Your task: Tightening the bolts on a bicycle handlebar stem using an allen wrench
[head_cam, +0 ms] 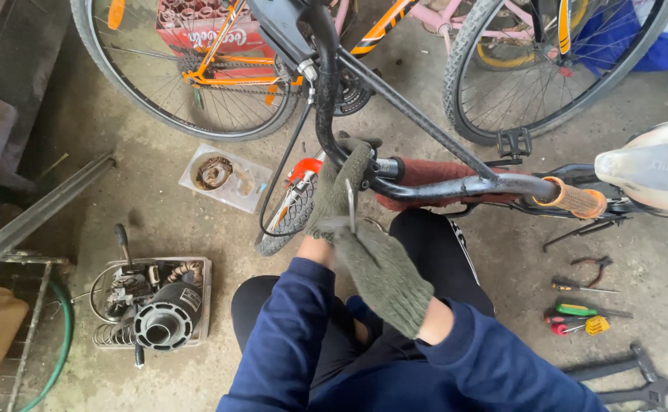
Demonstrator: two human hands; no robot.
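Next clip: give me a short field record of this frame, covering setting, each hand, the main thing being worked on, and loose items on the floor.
setting: concrete floor, person crouched among bicycles
left hand: gloved, gripping the black handlebar near its bend
right hand: gloved, holding a small metal tool against the bar by the left hand
handlebar end: orange grip
floor right: pliers, screwdrivers
floor left: tray of engine parts, clear packet with a coiled chain
behind: orange bicycle

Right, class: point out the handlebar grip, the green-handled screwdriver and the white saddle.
orange handlebar grip [576, 201], head view, on the middle of its ribbed sleeve.
green-handled screwdriver [578, 310], head view, on its green handle.
white saddle [654, 169], head view, on its top surface.
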